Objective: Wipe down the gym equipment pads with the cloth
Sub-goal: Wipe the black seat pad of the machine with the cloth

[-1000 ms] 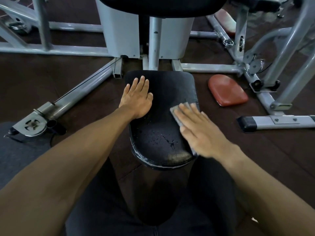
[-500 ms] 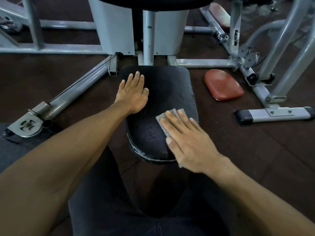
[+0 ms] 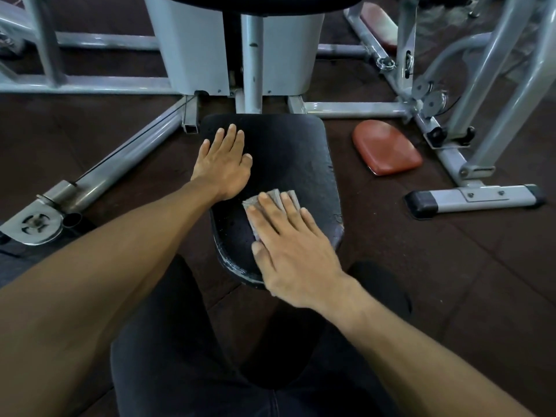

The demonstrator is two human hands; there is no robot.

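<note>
Head view. No legible brand or writing on any frame or pad. Black seat pad [image 3: 288,152], surface scuffed, right edge torn, droplets near its front. Left hand [image 3: 224,167] lies flat on the pad's left rear, fingers straight, holding nothing. Right hand [image 3: 288,245] presses a grey cloth [image 3: 272,197] flat against the pad's front right, fingers extended. Red pad [image 3: 386,149] lies on the dark rubber floor [image 3: 466,281] right of the seat pad, among the grey steel machine frame [image 3: 252,70].

a folded grey cloth [image 3: 272,197] lies flat under my right hand [image 3: 293,251] on the near half of a black seat pad [image 3: 288,152], its worn surface speckled with droplets near the front edge.
</note>
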